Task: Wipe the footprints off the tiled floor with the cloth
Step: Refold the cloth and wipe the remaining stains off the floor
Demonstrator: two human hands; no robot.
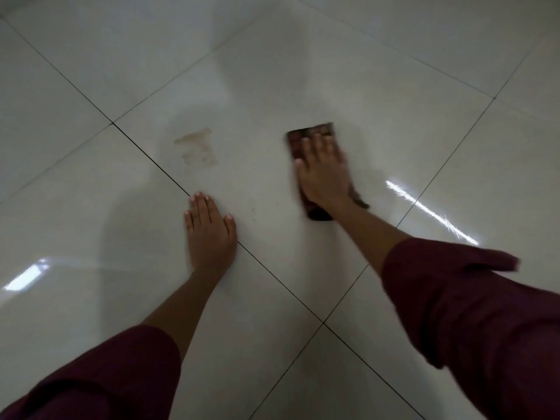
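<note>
Pressing hand: right hand (325,169) — palm down, fingers straight and laid side by side, flat on top of the dark reddish-brown folded cloth (306,139); edges of hand and cloth are motion-blurred.
Cloth position: lying flat on the glossy pale tiled floor (303,71), on the large centre tile, right of its middle; one end shows beyond the fingertips, the other end shows under the wrist.
Bracing hand: left hand (209,228) — palm down on the floor, fingers straight and close together, thumb set apart to the right; it holds nothing and lies across a dark grout line (145,151).
Footprint: faint brownish smudged footprint mark (197,147) on the same centre tile, beyond the left hand's fingertips and well apart from the cloth, to the cloth's left.
Sleeves: dark maroon fabric sleeves (472,313) cover both upper forearms; wrists and lower forearms are bare.
Floor surface: bright streaks of reflected light (430,212) at right and at lower left; grout lines run diagonally across the view.
</note>
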